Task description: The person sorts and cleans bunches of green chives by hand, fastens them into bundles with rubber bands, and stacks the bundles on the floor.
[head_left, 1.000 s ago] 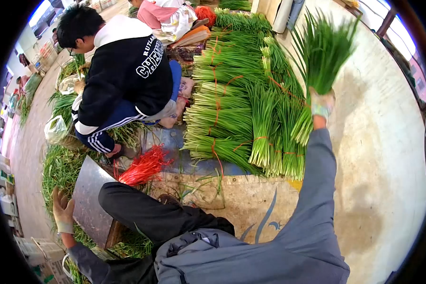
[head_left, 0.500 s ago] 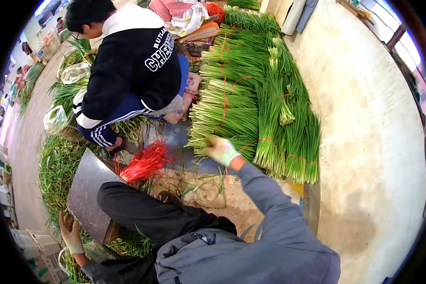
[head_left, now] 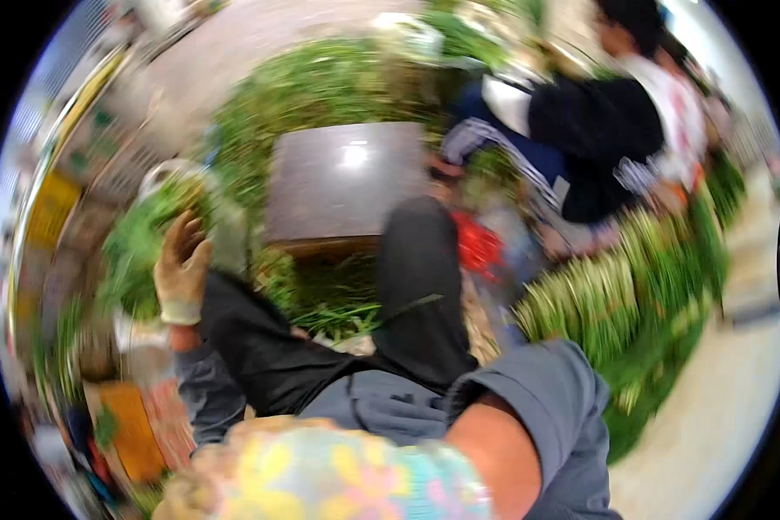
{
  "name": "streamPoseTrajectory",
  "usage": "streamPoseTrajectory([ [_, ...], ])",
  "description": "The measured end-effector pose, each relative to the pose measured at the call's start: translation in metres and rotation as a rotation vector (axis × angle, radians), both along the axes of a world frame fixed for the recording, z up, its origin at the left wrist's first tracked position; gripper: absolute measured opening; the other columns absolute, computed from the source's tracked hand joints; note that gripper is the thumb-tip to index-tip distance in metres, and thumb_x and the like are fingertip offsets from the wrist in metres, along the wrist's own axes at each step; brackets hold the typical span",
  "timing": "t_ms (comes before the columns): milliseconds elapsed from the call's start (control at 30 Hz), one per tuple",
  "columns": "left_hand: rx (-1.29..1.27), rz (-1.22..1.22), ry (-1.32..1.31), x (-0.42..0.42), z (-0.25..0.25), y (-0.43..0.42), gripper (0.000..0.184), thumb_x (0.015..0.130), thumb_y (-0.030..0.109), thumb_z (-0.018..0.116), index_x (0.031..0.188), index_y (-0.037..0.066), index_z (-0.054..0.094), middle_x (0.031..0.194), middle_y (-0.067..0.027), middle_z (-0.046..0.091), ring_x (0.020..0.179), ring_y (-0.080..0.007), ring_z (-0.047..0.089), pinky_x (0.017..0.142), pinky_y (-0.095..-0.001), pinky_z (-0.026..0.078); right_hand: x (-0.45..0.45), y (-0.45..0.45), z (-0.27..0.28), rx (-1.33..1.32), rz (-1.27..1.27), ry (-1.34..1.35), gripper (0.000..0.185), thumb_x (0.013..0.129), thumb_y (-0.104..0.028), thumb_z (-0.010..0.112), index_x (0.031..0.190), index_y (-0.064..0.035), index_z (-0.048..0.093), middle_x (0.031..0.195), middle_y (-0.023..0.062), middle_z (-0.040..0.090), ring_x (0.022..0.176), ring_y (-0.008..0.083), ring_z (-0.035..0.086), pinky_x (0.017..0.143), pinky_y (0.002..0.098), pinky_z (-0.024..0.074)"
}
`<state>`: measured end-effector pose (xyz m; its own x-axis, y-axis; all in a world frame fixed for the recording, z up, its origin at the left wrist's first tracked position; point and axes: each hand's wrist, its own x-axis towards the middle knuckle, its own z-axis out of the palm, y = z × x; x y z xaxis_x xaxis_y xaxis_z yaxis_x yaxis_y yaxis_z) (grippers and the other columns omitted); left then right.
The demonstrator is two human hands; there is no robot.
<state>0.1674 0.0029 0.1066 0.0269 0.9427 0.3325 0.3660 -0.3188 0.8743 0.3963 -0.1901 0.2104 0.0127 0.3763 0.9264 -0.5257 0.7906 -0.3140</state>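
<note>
My left hand (head_left: 182, 264), in a tan work glove, is raised with its fingers apart and nothing in it. It is beside a heap of loose greens (head_left: 143, 260) at the left. My right hand (head_left: 312, 477), in a glove with yellow and pink flowers, is very close to the camera at the bottom. Its fingers are smeared by motion and partly cut off. A dark flat board (head_left: 347, 182) with a shiny top stands in front of my knees, with loose green stalks (head_left: 338, 321) below it. Bundles of long green stalks (head_left: 581, 303) lie in rows to the right.
A person in a dark and white jacket (head_left: 594, 130) crouches at the upper right. Red ties (head_left: 477, 245) lie by my right knee. A mound of greens (head_left: 321, 87) surrounds the board's far side. Crates and an orange panel (head_left: 132, 429) stand at left.
The view has swung left, and blur has set in. My right hand has left the stalk bundles and come up close to the camera. My left hand remains raised, fingers apart.
</note>
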Motion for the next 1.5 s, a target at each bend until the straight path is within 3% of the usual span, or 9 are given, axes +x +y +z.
streamPoseTrajectory([
  [167, 0.013, 0.417, -0.061, -0.156, -0.034, -0.058, 0.045, 0.093, 0.005, 0.069, 0.136, 0.005, 0.058, 0.124, -0.0108, 0.066, 0.105, -0.0165, 0.064, 0.092, -0.0304, 0.053, -0.024, 0.049, 0.077, 0.109, 0.043, -0.864, 0.037, 0.079, -0.04, 0.066, 0.103, -0.0117, 0.06, 0.092, 0.0066, 0.055, 0.083, 0.0274, 0.059, 0.067, 0.0392, 0.0478],
  [300, -0.117, 0.691, -0.217, -0.242, -0.084, -0.112, 0.041, 0.091, 0.006, 0.071, 0.131, 0.001, 0.06, 0.114, -0.0115, 0.07, 0.1, -0.0161, 0.066, 0.09, -0.031, 0.055, -0.049, 0.086, 0.081, 0.171, 0.154, -1.224, 0.028, 0.084, -0.031, 0.064, 0.102, -0.0096, 0.065, 0.077, 0.0057, 0.059, 0.067, 0.0248, 0.06, 0.056, 0.0355, 0.0487],
  [400, -0.192, 0.801, -0.247, -0.27, -0.113, -0.118, 0.037, 0.09, 0.005, 0.071, 0.125, -0.001, 0.062, 0.111, -0.0116, 0.07, 0.097, -0.0164, 0.067, 0.086, -0.0304, 0.056, -0.093, 0.125, 0.062, 0.071, 0.359, -1.5, 0.021, 0.089, -0.02, 0.066, 0.105, -0.0087, 0.066, 0.083, 0.0108, 0.067, 0.076, 0.0325, 0.067, 0.066, 0.0412, 0.054],
  [833, -0.403, 0.579, -0.787, -0.223, -0.131, 0.041, 0.027, 0.101, 0.015, 0.056, 0.122, -0.002, 0.059, 0.093, -0.0116, 0.071, 0.068, -0.0159, 0.066, 0.06, -0.0293, 0.056, -0.269, 0.364, -0.083, -0.469, -0.397, -1.47, 0.033, 0.092, -0.034, 0.068, 0.099, -0.0019, 0.072, 0.098, 0.0181, 0.073, 0.09, 0.029, 0.07, 0.082, 0.0379, 0.0535],
  [1000, -0.408, 0.6, -0.797, -0.223, -0.17, 0.051, 0.023, 0.099, 0.011, 0.055, 0.116, -0.002, 0.063, 0.092, -0.0099, 0.072, 0.068, -0.0155, 0.067, 0.061, -0.03, 0.055, -0.354, 0.335, -0.122, -0.21, -0.674, -1.922, 0.093, 0.084, -0.059, 0.07, 0.141, 0.0069, 0.038, 0.122, 0.0285, 0.062, 0.104, 0.0392, 0.068, 0.092, 0.0427, 0.0556],
  [1167, -0.422, 0.822, -0.541, -0.234, -0.157, 0.028, 0.027, 0.095, 0.016, 0.063, 0.114, -0.002, 0.068, 0.101, -0.0128, 0.074, 0.086, -0.0174, 0.07, 0.074, -0.0302, 0.056, -0.356, 0.37, -0.126, -0.359, -0.502, -1.897, 0.057, 0.091, -0.014, 0.05, 0.143, 0.0084, 0.039, 0.115, 0.0302, 0.066, 0.106, 0.0421, 0.067, 0.095, 0.0461, 0.053],
  [1333, -0.562, 0.737, -0.866, -0.236, -0.174, 0.032, 0.045, 0.095, 0.022, 0.065, 0.129, -0.006, 0.059, 0.113, -0.0159, 0.071, 0.088, -0.0202, 0.07, 0.078, -0.0311, 0.056, -0.344, 0.388, -0.09, -0.199, -0.406, -1.849, 0.054, 0.091, -0.019, 0.062, 0.137, 0.0035, 0.046, 0.118, 0.0294, 0.065, 0.11, 0.0436, 0.063, 0.097, 0.0454, 0.0506],
  [1400, -0.471, 0.767, -0.438, -0.24, -0.219, 0.05, 0.053, 0.095, 0.023, 0.065, 0.135, -0.009, 0.052, 0.116, -0.0181, 0.069, 0.087, -0.0214, 0.07, 0.073, -0.0318, 0.057, -0.345, 0.398, -0.115, -0.305, -0.359, -1.848, 0.057, 0.09, -0.025, 0.067, 0.137, 0.0, 0.047, 0.119, 0.0289, 0.065, 0.112, 0.0437, 0.062, 0.097, 0.0458, 0.0492],
  [1500, -0.678, 0.649, -0.857, -0.235, -0.194, 0.066, 0.062, 0.093, 0.028, 0.068, 0.137, -0.011, 0.05, 0.115, -0.0196, 0.067, 0.085, -0.0221, 0.07, 0.071, -0.0349, 0.057, -0.344, 0.391, -0.118, -0.285, -0.459, -1.763, 0.057, 0.089, -0.025, 0.069, 0.137, -0.0028, 0.049, 0.117, 0.0271, 0.066, 0.11, 0.0433, 0.063, 0.096, 0.0462, 0.0498],
])
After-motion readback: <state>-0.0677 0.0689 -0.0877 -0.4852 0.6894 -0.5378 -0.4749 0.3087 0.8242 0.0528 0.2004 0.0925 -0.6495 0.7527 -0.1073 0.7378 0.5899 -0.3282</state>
